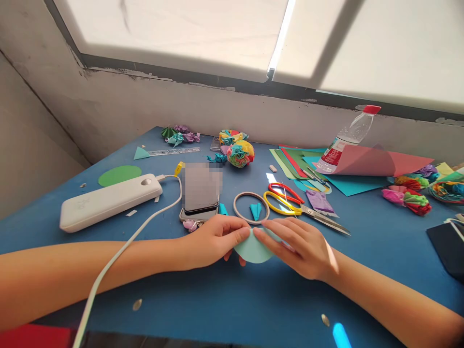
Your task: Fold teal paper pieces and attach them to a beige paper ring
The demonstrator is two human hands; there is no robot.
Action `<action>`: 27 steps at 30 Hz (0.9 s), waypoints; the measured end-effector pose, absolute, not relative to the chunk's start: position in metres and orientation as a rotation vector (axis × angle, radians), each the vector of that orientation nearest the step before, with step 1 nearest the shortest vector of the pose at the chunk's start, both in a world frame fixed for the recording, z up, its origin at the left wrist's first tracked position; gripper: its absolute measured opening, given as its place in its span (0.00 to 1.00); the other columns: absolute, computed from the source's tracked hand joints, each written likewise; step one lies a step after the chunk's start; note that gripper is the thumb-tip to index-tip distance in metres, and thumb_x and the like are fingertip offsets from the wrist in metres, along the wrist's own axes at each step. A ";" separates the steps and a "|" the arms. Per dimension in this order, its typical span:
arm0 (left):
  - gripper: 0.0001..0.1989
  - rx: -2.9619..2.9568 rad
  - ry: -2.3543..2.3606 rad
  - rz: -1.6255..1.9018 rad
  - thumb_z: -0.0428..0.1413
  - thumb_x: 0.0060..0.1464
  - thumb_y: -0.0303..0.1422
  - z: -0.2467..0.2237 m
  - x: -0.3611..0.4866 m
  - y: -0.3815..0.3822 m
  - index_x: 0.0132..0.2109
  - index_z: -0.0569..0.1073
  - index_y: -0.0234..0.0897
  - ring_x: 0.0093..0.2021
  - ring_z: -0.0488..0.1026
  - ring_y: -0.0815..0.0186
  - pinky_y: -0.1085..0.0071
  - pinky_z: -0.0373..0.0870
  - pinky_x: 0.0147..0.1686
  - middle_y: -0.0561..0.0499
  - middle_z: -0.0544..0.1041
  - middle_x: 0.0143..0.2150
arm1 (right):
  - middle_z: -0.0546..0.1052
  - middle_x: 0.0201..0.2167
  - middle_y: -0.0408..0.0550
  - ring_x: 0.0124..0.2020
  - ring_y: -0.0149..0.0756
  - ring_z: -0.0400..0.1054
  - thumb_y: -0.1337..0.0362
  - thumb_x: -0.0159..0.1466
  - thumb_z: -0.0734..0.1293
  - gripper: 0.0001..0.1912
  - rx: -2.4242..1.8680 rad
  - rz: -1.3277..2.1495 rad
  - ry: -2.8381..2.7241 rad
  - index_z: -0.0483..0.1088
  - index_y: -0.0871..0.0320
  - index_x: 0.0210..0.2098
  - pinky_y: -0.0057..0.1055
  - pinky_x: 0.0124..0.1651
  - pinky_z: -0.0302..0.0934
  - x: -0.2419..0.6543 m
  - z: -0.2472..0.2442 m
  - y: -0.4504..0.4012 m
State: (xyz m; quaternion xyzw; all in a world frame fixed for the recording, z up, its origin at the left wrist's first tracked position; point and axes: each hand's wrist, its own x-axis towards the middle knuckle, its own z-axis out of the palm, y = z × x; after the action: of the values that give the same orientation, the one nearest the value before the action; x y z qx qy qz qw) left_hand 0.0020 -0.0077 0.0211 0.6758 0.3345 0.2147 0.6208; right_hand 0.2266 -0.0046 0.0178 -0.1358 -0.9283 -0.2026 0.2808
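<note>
A light teal paper circle (254, 251) is held just above the table between both hands. My left hand (221, 238) pinches its upper left edge, thumb on top and fingers underneath. From the other side my right hand (302, 246) grips the upper right part, its index fingertip close to the left thumb; its thumb is hidden below. Right behind the paper lies a roll of tape (236, 209) with a small folded teal paper piece (255, 211) inside the ring. Scissors with red and yellow handles (302, 210) rest beyond the right hand.
A white power bank (110, 203) with a cable (137, 224) crossing my left forearm lies left, near a green paper circle (120, 176). A phone (201, 195) stands behind the left hand. Crumpled paper balls (240, 154), coloured sheets (350, 184) and a tilted bottle (348, 137) are farther back.
</note>
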 end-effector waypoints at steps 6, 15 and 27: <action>0.15 1.542 0.766 0.442 0.47 0.61 0.40 0.025 0.002 -0.010 0.38 0.72 0.33 0.31 0.72 0.67 0.77 0.62 0.25 0.49 0.75 0.29 | 0.75 0.40 0.57 0.38 0.38 0.70 0.73 0.64 0.56 0.18 -0.400 -0.535 -2.464 0.63 0.65 0.53 0.33 0.35 0.66 0.228 0.012 -0.006; 0.14 1.615 0.742 0.469 0.48 0.59 0.36 0.022 0.004 -0.011 0.32 0.72 0.32 0.27 0.71 0.69 0.76 0.68 0.29 0.52 0.72 0.26 | 0.75 0.36 0.55 0.36 0.37 0.69 0.72 0.65 0.53 0.16 -0.244 -0.622 -2.498 0.68 0.66 0.47 0.33 0.33 0.65 0.223 0.021 -0.011; 0.13 1.900 0.775 0.473 0.41 0.63 0.34 0.023 0.005 -0.022 0.39 0.68 0.35 0.24 0.61 0.72 0.76 0.60 0.26 0.56 0.65 0.23 | 0.78 0.39 0.57 0.36 0.40 0.71 0.72 0.63 0.55 0.16 -0.270 -0.739 -2.454 0.72 0.67 0.42 0.33 0.28 0.64 0.215 0.021 -0.028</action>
State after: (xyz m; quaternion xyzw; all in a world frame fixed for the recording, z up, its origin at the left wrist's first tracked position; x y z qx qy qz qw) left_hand 0.0053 -0.0217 0.0225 0.7840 0.3199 0.1952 0.4950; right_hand 0.2146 -0.0275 0.0214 -0.1007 -0.9145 -0.2754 0.2786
